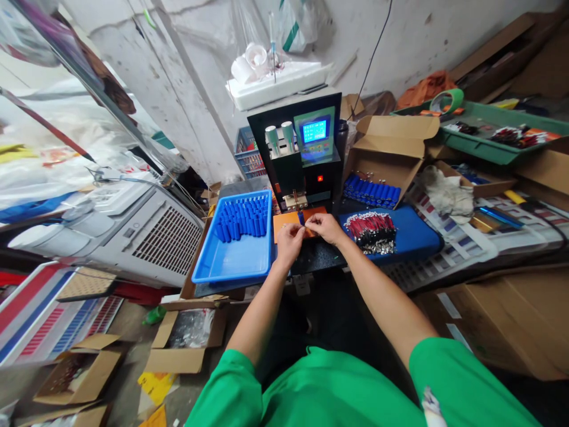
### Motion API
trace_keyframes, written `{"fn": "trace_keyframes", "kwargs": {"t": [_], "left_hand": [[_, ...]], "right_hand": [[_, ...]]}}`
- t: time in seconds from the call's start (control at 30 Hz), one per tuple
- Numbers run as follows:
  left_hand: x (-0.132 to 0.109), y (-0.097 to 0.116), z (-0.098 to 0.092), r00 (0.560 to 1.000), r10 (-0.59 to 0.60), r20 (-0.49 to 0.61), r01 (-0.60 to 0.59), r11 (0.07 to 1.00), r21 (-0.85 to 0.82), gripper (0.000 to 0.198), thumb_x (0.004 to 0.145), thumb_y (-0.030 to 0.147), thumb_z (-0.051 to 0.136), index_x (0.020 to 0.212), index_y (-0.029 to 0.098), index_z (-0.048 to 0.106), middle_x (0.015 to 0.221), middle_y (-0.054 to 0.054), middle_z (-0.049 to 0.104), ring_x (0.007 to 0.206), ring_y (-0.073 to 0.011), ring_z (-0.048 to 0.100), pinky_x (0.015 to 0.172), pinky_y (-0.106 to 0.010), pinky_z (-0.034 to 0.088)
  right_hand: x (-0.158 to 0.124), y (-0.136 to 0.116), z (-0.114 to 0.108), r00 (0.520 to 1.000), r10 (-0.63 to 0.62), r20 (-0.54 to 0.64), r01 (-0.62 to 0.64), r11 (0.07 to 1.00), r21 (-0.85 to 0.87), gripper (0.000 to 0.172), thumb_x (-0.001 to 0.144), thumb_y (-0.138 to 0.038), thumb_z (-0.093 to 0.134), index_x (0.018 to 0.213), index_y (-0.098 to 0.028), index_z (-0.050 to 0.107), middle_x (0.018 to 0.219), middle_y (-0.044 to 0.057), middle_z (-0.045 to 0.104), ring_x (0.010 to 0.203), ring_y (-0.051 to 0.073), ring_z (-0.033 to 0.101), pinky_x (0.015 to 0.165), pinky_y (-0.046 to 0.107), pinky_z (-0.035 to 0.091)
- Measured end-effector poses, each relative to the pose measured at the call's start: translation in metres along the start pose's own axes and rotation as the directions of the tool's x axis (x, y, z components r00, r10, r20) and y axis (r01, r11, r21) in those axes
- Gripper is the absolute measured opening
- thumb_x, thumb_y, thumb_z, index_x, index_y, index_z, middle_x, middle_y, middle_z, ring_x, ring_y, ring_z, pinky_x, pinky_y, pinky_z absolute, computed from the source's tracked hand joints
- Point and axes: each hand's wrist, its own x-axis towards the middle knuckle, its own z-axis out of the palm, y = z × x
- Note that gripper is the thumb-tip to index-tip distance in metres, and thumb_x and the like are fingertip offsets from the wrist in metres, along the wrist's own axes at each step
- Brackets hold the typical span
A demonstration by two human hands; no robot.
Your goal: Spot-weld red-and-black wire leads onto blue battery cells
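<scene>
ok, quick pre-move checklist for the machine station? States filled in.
1. Power: the blue-lit rectangular screen on the black box-shaped machine is on. ok
2. Workpiece: a small dark-blue cylinder is at the flat orange board, in front of the machine. ok
3. Hands: bare left hand and bare right hand are both at the cylinder. ok
4. Firm grip on it: too small to see. cannot tell
5. Supply: more blue cylinders in the light-blue plastic tray. ok
6. Wires: red-and-black bundle within view, right of the machine. ok
</scene>
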Motion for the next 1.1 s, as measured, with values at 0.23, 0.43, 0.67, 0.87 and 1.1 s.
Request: {"fn": "trace_keyframes", "kwargs": {"t": [0.23,0.43,0.67,0.87,1.1], "left_hand": [[0.002,0.000,-0.007,0.954,0.237,0.183,-0.272,0.941,0.202,0.034,0.082,0.021,0.064,0.117,0.020,0.068,0.125,-0.013,0.061,0.120,-0.0264,0.057,0.104,-0.042,0.045],[0.009,-0.003,0.000,0.964,0.173,0.203,-0.213,0.958,0.192,0.045,0.082,0.021,0.065,0.127,0.020,0.064,0.101,-0.009,0.071,0.094,-0.0228,0.066,0.091,-0.037,0.049],[0.018,-0.002,0.000,0.992,0.045,0.117,-0.051,0.998,0.047,0.025,0.087,0.030,0.064,0.107,0.017,0.068,0.088,-0.007,0.069,0.078,-0.0189,0.064,0.076,-0.031,0.050],[0.028,-0.003,0.000,0.995,0.011,0.100,-0.002,0.996,-0.084,0.026,0.083,0.035,0.070,0.099,0.016,0.067,0.089,-0.006,0.067,0.082,-0.0179,0.062,0.079,-0.030,0.049],[0.027,-0.005,0.005,0.997,-0.042,0.069,0.048,0.994,-0.098,0.032,0.087,0.034,0.065,0.113,0.016,0.065,0.087,-0.004,0.069,0.077,-0.0167,0.063,0.075,-0.028,0.049]], "right_hand": [[0.003,0.002,-0.003,0.982,0.140,-0.128,-0.109,0.967,0.229,0.029,0.065,-0.044,0.072,0.070,-0.017,0.062,0.054,-0.002,0.053,0.047,0.010,0.043,0.043,0.022,0.030],[0.004,0.001,-0.003,0.966,0.180,-0.183,-0.116,0.942,0.315,0.029,0.064,-0.042,0.073,0.065,-0.018,0.056,0.054,-0.003,0.051,0.045,0.008,0.042,0.041,0.021,0.027],[0.007,0.001,0.001,0.969,0.166,-0.183,-0.121,0.965,0.232,0.031,0.065,-0.045,0.072,0.064,-0.018,0.056,0.052,-0.002,0.052,0.044,0.008,0.042,0.041,0.021,0.029],[0.008,0.001,0.001,0.968,0.166,-0.187,-0.122,0.967,0.222,0.031,0.067,-0.046,0.071,0.066,-0.018,0.057,0.052,-0.002,0.052,0.043,0.008,0.041,0.040,0.021,0.028],[0.009,0.002,0.001,0.963,0.179,-0.203,-0.129,0.963,0.238,0.032,0.066,-0.046,0.072,0.067,-0.018,0.057,0.053,-0.002,0.052,0.045,0.008,0.042,0.040,0.020,0.028]]}}
